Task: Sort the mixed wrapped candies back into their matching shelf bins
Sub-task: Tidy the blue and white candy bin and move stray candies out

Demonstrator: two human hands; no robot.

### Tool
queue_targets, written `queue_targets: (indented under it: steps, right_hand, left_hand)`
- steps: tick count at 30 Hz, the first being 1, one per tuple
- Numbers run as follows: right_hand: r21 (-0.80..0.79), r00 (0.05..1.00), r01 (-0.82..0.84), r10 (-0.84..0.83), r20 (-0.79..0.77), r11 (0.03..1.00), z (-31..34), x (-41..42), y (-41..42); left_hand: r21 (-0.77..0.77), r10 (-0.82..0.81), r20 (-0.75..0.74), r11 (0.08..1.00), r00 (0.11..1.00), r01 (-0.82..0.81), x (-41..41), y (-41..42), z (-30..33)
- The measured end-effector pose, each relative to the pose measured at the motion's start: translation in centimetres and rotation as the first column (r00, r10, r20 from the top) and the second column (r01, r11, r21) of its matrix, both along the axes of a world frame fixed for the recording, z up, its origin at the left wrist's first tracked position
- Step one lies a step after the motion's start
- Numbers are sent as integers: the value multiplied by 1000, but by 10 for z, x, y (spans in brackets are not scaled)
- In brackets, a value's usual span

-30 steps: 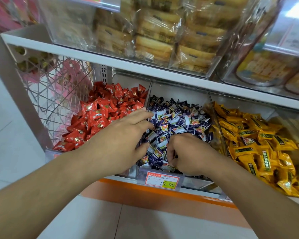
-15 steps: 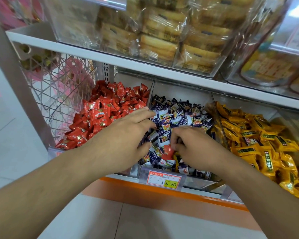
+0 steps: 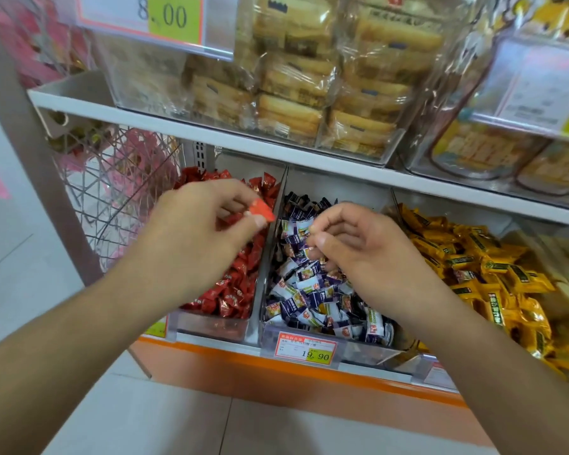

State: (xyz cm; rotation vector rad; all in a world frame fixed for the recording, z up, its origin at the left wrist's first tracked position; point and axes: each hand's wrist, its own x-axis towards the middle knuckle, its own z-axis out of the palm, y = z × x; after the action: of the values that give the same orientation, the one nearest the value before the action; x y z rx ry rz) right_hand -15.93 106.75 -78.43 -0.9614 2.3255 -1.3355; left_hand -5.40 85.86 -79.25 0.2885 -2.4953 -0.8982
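clear plastic bin of red foil-wrapped candies [image 3: 230,290] centre-left, beside clear plastic bin of blue-and-white wrapped candies [image 3: 312,297] at centre | left hand [image 3: 197,231] above red bin, fingers [image 3: 260,221] pinching one small red wrapped candy [image 3: 262,210] | right hand [image 3: 352,244] above blue bin, fingers curled, thumb touching forefinger, holding nothing visible

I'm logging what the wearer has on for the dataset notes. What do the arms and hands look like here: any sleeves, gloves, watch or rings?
Both forearms are bare to the frame edge, with no sleeve in view. The left hand and right hand wear no gloves; no watch, bracelet or ring shows on either.
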Motion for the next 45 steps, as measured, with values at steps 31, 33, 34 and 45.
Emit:
queue_targets:
  steps: [31,33,34,45]
  right_hand:
    - [765,954,-100,280,-109,637,-42,-30,13]
    - [749,950,-104,288,-119,654,-41,-28,14]
    - [738,951,-107,285,-119,666,-40,-28,15]
    - [348,973,27,54,-222,937,-13,-23,31]
  left_hand:
    - [-325,-279,247,879,928,350,-12,20,-49]
    - [-321,-277,253,880,927,351,-12,20,-49]
    - [-319,-276,256,881,926,351,-12,20,-49]
    - [-338,-255,188,890,948,307,-12,30,-39]
